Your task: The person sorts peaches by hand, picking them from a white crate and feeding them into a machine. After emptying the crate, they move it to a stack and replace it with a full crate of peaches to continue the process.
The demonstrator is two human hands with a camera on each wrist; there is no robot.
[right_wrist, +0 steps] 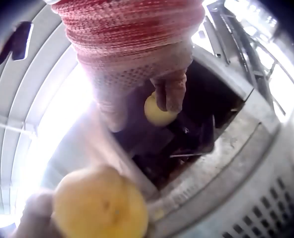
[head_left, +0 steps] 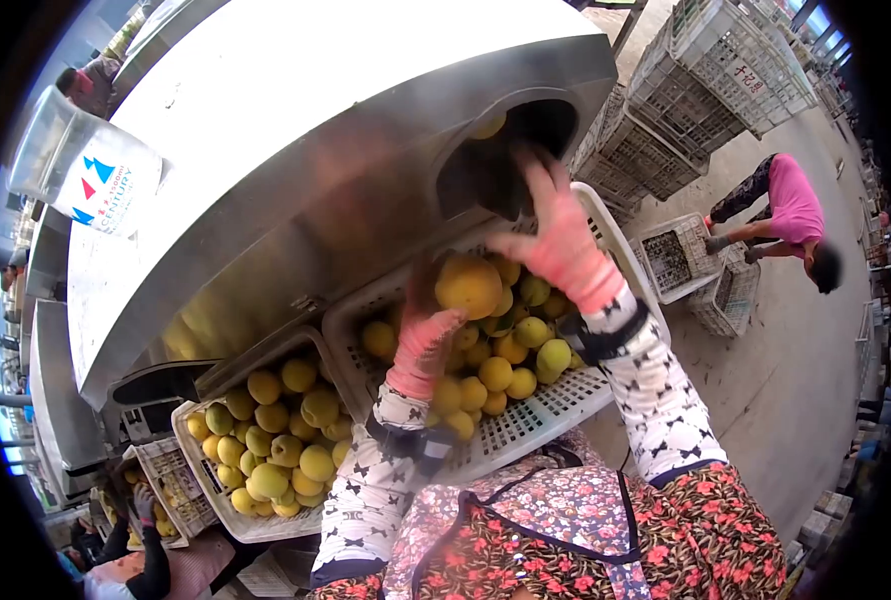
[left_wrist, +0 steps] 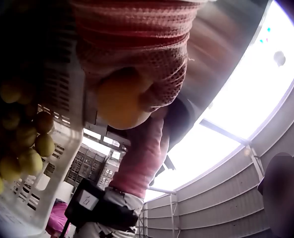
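My left hand (head_left: pixel 420 345), in a pink knit glove, grips a large round yellow fruit (head_left: pixel 468 285) above a white crate. The left wrist view shows its fingers curled round that fruit (left_wrist: pixel 122 101). My right hand (head_left: pixel 562 235), gloved alike, reaches up to the dark opening (head_left: pixel 460 175) in the metal machine, thumb spread away from the fingers. Inside the opening a yellow fruit (head_left: pixel 488 125) shows; in the right wrist view this fruit (right_wrist: pixel 157 113) is partly hidden behind my fingertips.
Under my hands stands the white slotted crate (head_left: pixel 525 425), holding many yellow-green fruits. Another full crate (head_left: pixel 190 440) sits at its left. A clear plastic container (head_left: pixel 85 165) stands on the machine top (head_left: pixel 315 50). Stacked crates (head_left: pixel 685 80) and a bending person (head_left: pixel 795 200) are at right.
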